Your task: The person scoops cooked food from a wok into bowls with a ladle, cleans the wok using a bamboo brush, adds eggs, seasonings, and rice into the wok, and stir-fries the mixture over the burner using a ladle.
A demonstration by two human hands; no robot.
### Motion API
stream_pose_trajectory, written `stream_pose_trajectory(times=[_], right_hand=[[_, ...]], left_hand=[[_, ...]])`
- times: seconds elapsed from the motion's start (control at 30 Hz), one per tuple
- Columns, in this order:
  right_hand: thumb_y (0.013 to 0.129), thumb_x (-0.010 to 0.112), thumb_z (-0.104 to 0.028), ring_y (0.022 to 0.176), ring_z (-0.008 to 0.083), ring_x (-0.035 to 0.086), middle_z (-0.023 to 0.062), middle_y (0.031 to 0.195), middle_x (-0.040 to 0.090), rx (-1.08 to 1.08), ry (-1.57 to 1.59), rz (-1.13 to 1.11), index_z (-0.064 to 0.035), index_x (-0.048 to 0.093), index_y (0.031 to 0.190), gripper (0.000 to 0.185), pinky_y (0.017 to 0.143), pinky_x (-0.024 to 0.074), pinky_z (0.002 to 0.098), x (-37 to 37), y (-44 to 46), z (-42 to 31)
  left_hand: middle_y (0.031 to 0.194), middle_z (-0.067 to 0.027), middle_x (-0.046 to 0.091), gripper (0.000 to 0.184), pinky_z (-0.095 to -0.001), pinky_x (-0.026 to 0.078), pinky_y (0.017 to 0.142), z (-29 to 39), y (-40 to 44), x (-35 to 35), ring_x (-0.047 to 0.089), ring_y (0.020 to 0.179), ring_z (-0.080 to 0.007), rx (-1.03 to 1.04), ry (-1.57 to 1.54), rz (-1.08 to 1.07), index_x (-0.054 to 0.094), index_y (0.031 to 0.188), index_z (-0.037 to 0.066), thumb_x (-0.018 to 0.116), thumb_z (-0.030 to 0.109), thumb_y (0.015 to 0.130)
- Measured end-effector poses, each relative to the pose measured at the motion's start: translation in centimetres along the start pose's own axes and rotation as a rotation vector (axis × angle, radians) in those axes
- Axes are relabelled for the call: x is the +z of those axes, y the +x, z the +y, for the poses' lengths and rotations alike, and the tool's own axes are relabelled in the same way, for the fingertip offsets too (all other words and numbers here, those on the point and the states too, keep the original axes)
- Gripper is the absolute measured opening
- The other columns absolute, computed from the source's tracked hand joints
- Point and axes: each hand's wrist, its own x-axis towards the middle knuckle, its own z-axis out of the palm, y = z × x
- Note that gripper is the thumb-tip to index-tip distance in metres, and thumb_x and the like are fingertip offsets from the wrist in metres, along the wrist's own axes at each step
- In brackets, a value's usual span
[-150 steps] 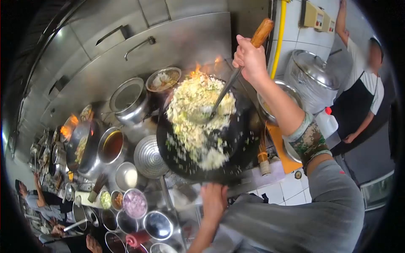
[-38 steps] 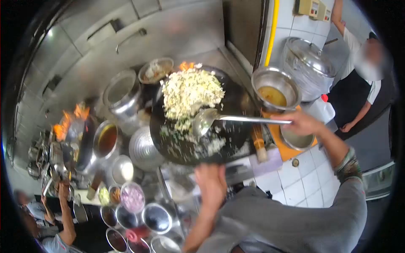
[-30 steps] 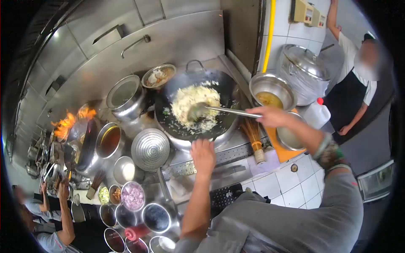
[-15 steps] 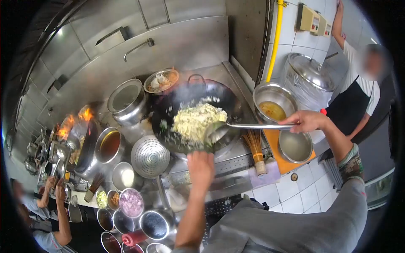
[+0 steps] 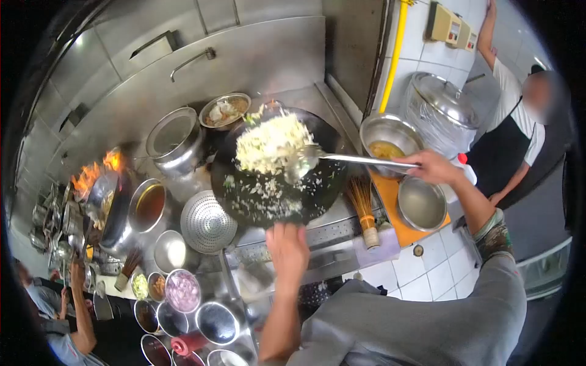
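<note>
My left hand is closed at the near edge of a large black wok, gripping it there; its fingertips are partly hidden. A long-handled metal ladle is in my right hand, which wraps the handle's end. The ladle's bowl touches a pale yellow mass of what looks like fried rice with egg at the wok's far side. Loose white grains and green bits are scattered over the wok's near half.
A perforated strainer, a pot of brown liquid and a bowl of chopped onion stand left. Flames rise from a co-worker's wok. A bamboo brush and metal bowls stand right. Another person stands at far right.
The food has shifted to the wok's far side, leaving scattered grains near me. The wok tilts differently, and the ladle has moved up behind the food. The co-worker's hands at left have shifted.
</note>
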Motion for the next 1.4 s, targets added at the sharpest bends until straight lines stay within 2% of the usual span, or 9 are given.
stream_pose_trajectory(times=[0.3,0.5,0.83,0.97,1.1,1.17,1.2,1.3,1.4], right_hand=[[0.086,0.057,-0.014,0.094,0.0305,0.064,0.0142,0.098,0.066,0.162,-0.596,-0.009,-0.0321,0.052,0.133,0.050,0.083,0.0512,0.0430,-4.6,6.4,0.4],[0.091,0.053,-0.017,0.100,0.0299,0.062,0.0119,0.105,0.061,0.050,-0.433,-0.005,-0.0353,0.047,0.137,0.049,0.083,0.0507,0.0459,3.1,18.7,1.3],[0.088,0.059,-0.016,0.099,0.0339,0.062,0.0147,0.104,0.065,-0.060,-0.269,0.004,-0.0357,0.049,0.134,0.051,0.088,0.0491,0.0456,2.8,19.3,4.5],[0.089,0.058,-0.014,0.101,0.0342,0.061,0.0164,0.112,0.064,-0.216,-0.072,0.100,-0.0312,0.052,0.133,0.048,0.089,0.0486,0.0424,6.0,20.9,3.7],[0.088,0.061,-0.010,0.090,0.0193,0.062,0.0068,0.101,0.068,-0.317,0.245,-0.233,-0.0233,0.048,0.138,0.053,0.081,0.0495,0.0342,-0.4,13.9,7.6],[0.089,0.059,-0.008,0.085,0.0158,0.060,0.0016,0.098,0.066,0.337,0.551,-0.613,-0.0189,0.048,0.138,0.051,0.080,0.0492,0.0339,-5.8,9.0,4.4],[0.089,0.059,-0.008,0.085,0.0158,0.060,0.0016,0.098,0.066,0.359,0.561,-0.646,-0.0189,0.048,0.138,0.051,0.080,0.0492,0.0339,-4.9,8.4,3.9],[0.089,0.059,-0.007,0.080,0.0168,0.060,0.0032,0.093,0.066,0.323,0.397,-0.614,-0.0195,0.049,0.137,0.051,0.078,0.0493,0.0350,-2.3,7.7,2.4],[0.087,0.060,-0.006,0.082,0.0179,0.062,0.0065,0.093,0.068,-0.123,0.071,-0.153,-0.0194,0.050,0.137,0.053,0.076,0.0493,0.0349,3.3,6.3,2.4]], left_hand=[[0.089,-0.0129,0.056,0.014,-0.0460,0.041,0.074,-2.6,4.4,4.3,0.051,0.089,-0.0344,0.004,0.057,-0.016,0.061,0.084,0.006,0.064,0.019,0.082],[0.094,-0.0131,0.057,0.015,-0.0446,0.042,0.078,-2.8,4.5,4.7,0.052,0.092,-0.0343,0.019,0.023,0.021,0.061,0.091,0.005,0.067,0.015,0.081],[0.113,-0.0122,0.056,0.034,-0.0439,0.041,0.088,-1.2,3.9,0.6,0.052,0.105,-0.0321,-0.053,0.033,0.010,0.061,0.107,0.004,0.072,0.017,0.077],[0.097,-0.0124,0.057,0.026,-0.0432,0.042,0.080,-2.9,4.5,3.2,0.052,0.094,-0.0332,-0.032,0.061,-0.103,0.062,0.095,0.004,0.070,0.023,0.080],[0.086,-0.0156,0.054,0.018,-0.0431,0.040,0.074,-0.5,2.8,1.1,0.050,0.084,-0.0345,0.012,-0.051,-0.082,0.060,0.083,0.004,0.070,0.019,0.080],[0.081,-0.0161,0.052,0.016,-0.0431,0.040,0.072,2.4,2.9,-0.7,0.049,0.081,-0.0350,0.007,-0.114,-0.031,0.059,0.081,0.004,0.070,0.016,0.081],[0.081,-0.0159,0.052,0.015,-0.0431,0.039,0.072,3.0,3.2,-0.7,0.048,0.080,-0.0350,0.009,-0.107,-0.003,0.059,0.080,0.004,0.069,0.016,0.081],[0.082,-0.0153,0.051,0.012,-0.0437,0.039,0.072,2.2,3.1,1.5,0.048,0.080,-0.0349,0.022,-0.136,0.034,0.058,0.081,0.004,0.066,0.012,0.083],[0.082,-0.0164,0.053,0.010,-0.0443,0.039,0.073,-0.9,-1.6,4.9,0.049,0.081,-0.0360,0.046,-0.024,-0.014,0.060,0.084,0.003,0.065,0.012,0.084]])
